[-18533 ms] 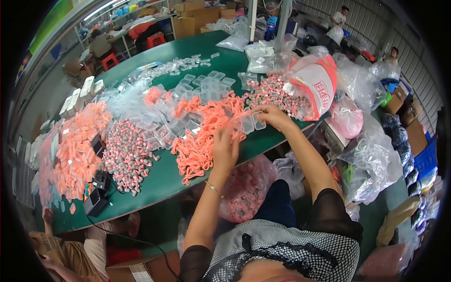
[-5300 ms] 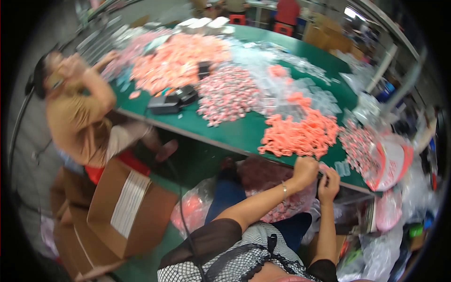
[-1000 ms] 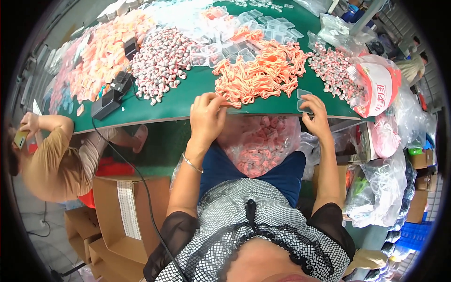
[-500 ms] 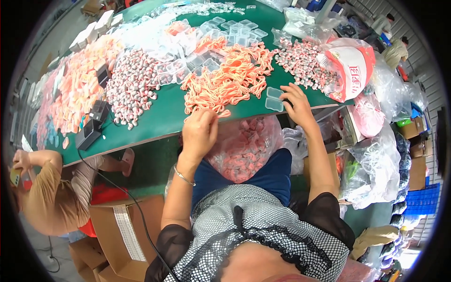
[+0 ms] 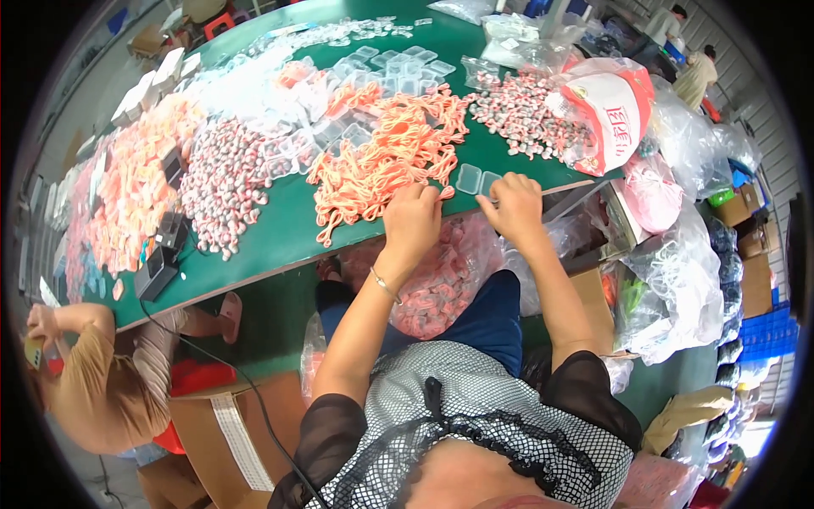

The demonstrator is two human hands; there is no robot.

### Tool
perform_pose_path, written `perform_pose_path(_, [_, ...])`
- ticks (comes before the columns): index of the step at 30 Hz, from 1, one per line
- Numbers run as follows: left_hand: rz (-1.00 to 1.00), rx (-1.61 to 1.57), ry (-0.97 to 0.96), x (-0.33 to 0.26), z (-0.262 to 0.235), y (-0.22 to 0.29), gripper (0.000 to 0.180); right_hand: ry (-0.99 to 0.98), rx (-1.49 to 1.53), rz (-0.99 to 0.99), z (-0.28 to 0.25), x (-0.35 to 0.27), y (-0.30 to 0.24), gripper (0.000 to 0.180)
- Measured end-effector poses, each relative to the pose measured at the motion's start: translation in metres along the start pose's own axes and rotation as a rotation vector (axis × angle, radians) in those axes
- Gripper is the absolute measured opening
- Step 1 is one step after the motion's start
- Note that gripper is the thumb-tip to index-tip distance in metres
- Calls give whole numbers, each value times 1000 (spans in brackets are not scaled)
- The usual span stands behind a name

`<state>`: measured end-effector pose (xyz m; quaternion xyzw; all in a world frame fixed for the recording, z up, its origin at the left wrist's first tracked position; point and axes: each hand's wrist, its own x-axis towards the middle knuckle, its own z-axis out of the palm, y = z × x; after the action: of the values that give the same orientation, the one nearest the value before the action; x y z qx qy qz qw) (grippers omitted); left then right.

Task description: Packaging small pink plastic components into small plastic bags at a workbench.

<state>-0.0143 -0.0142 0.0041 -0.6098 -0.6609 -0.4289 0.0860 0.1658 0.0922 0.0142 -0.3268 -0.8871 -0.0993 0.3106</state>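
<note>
My left hand (image 5: 413, 219) is closed at the table's front edge, with a bit of orange cord (image 5: 446, 192) showing at its fingertips. Just beside it lies a heap of looped orange cords (image 5: 381, 144). A small clear plastic case (image 5: 469, 179) rests opened out flat on the green table, its two halves side by side. At the case's right half, my right hand (image 5: 517, 204) has its thumb and curled fingers closed on the edge. Whatever sits under those fingers is hidden.
Piles of small pink-and-grey pieces (image 5: 222, 174) (image 5: 530, 114) flank the cords. Behind are more clear cases (image 5: 407, 72); a red-and-white bag (image 5: 610, 106) stands right. A black device (image 5: 157, 273) trails a cable. Below the table hangs a bag of pink pieces (image 5: 437, 293). Another person (image 5: 97, 365) sits left.
My left hand has moved right, towards the case, with the orange cord. My right hand has come down and left, its spread fingers now curled at the case's edge. The view has shifted slightly.
</note>
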Motion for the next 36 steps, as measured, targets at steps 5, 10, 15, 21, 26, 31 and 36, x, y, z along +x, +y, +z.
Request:
perform_pose_path(5, [5,-3,1,1,1,3,9,-48,-23,63,7,7,-16,33])
perform_pose_path(10, [-38,21,-26,3,8,-2,8,-269,230,319,-8,28,-15,29])
perform_pose_path(15, [-11,41,-6,2,8,-3,9,-41,68,319,24,45,63,18])
perform_pose_path(21, [-44,-12,-39,1,-3,3,17,-109,-164,264,47,44,80,21])
perform_pose_path(26, [-32,-94,63,-1,-37,-9,19,-61,183,273,42,35,65,18])
perform_pose_path(31, [-230,276,264,-3,-96,-89,13,-9,334,164,47,24,61,15])
perform_pose_path(36, [-438,661,157,-21,-139,-152,20,40,355,178,54,23,60,14])
